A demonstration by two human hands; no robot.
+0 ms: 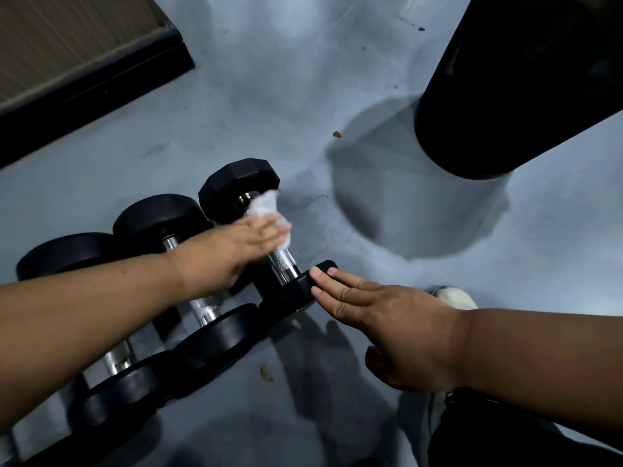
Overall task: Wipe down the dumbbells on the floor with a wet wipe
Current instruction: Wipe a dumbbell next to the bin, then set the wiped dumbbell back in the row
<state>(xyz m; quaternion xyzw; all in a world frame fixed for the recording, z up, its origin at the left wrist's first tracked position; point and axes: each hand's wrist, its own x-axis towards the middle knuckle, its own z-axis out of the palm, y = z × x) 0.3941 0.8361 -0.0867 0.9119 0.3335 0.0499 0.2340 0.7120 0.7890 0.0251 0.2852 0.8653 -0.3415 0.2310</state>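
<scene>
Three black dumbbells with chrome handles lie side by side on the grey floor. The rightmost is a hex-headed dumbbell (285, 264). My left hand (229, 254) holds a white wet wipe (269, 210) against the upper part of its chrome handle. My right hand (387, 318) rests with straight fingers on this dumbbell's near hex head (296, 291). To the left lies a round-headed dumbbell (205, 308), partly under my left forearm. The third dumbbell (114, 362) lies further left.
A large black cylindrical bag (512, 96) hangs over the floor at the upper right. A black-edged mat or platform (84, 75) fills the upper left corner. My shoe (453, 296) shows by my right wrist. Small brown crumbs (337, 134) lie on the floor.
</scene>
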